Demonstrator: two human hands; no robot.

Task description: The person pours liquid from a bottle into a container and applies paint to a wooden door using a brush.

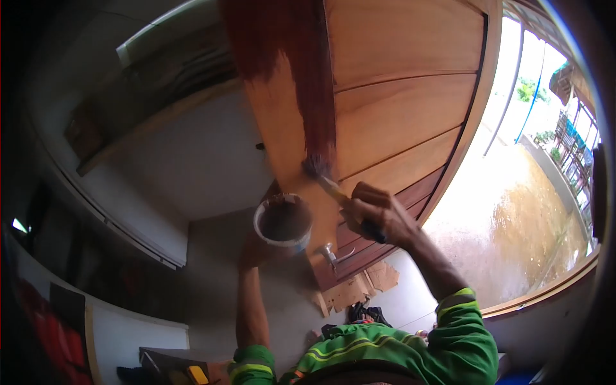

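Observation:
My left hand (pixel 253 250) is wrapped round the side of a small pot (pixel 283 243) of dark liquid, held upright beside the wooden door (pixel 404 109). In my right hand (pixel 378 212) is a paintbrush (pixel 332 188), its dark-loaded bristles pressed against the door's edge board. Dark red-brown stain (pixel 276 32) covers the upper part of that board and runs down its right side to the brush. The rest of the board is light bare wood. A metal door handle (pixel 330 254) sits below the brush, near the pot.
Pieces of cardboard (pixel 359 289) lie on the floor under the door. To the right, a doorway frame (pixel 532 301) opens onto wet ground (pixel 513 224). A yellow object (pixel 197 375) lies at the bottom left. Dark red panels show low on the door.

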